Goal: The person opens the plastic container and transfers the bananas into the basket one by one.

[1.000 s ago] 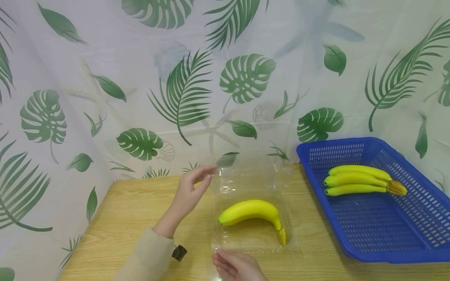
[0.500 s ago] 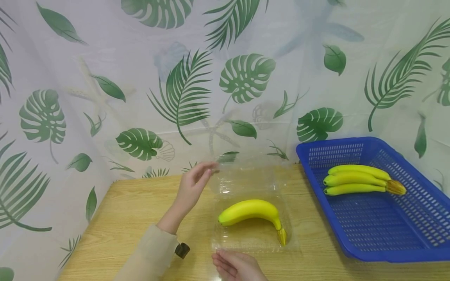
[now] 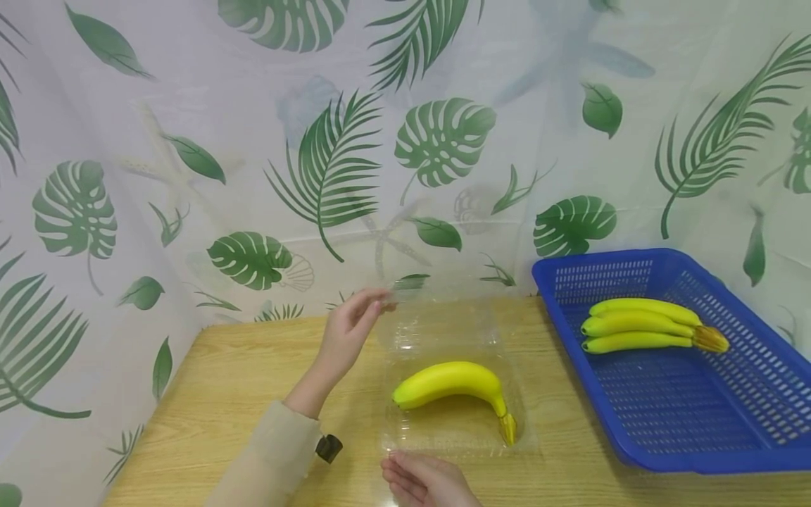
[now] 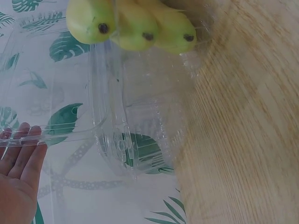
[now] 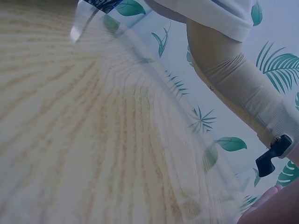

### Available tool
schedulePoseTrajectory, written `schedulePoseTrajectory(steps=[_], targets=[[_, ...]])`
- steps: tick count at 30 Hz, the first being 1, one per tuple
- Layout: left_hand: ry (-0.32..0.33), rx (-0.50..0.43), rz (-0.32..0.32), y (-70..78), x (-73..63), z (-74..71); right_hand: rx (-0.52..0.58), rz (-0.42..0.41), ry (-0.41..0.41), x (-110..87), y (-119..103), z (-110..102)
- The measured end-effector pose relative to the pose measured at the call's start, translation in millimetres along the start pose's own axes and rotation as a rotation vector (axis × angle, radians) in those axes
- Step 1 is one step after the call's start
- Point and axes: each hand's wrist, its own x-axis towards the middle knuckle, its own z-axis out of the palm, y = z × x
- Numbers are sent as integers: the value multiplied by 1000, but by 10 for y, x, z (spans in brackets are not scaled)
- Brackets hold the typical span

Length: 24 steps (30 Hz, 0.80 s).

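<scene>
A clear plastic clamshell box point(image 3: 456, 445) lies unlatched on the wooden table, with a bunch of bananas point(image 3: 453, 380) in its base. From above it looks like one banana, but the left wrist view shows three tips of the bunch point(image 4: 135, 28). The clear lid point(image 3: 443, 327) stands raised at the back. My left hand point(image 3: 345, 331) is at the lid's left edge; in the left wrist view its straight fingers point(image 4: 28, 161) touch the lid rim. By the box's front edge rests my right hand point(image 3: 431, 482), fingers loosely bent, nothing visible in it.
To the right stands a blue plastic basket point(image 3: 633, 451) with another bunch of bananas point(image 3: 646, 325). A leaf-patterned cloth point(image 3: 355, 141) hangs behind the table point(image 3: 234, 380). A black clip point(image 3: 329, 448) sits at the left sleeve cuff.
My left hand has shifted slightly up and right, its fingertips now overlapping the lid's edge more. The right hand, box and bananas stay in place.
</scene>
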Motion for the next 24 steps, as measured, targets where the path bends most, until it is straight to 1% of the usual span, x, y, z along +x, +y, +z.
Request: schedulePoseTrajectory(steps=[5, 8, 15, 24], targets=[[3, 6, 2, 7, 1, 1, 7, -15, -28, -13, 8, -14], [2, 8, 2, 12, 1, 1, 3, -9, -33, -24, 7, -16], [1, 14, -9, 11, -3, -3, -52, 12, -59, -71, 6, 0], [-3, 9, -13, 17, -6, -7, -68, 26, -110, -137, -73, 25]])
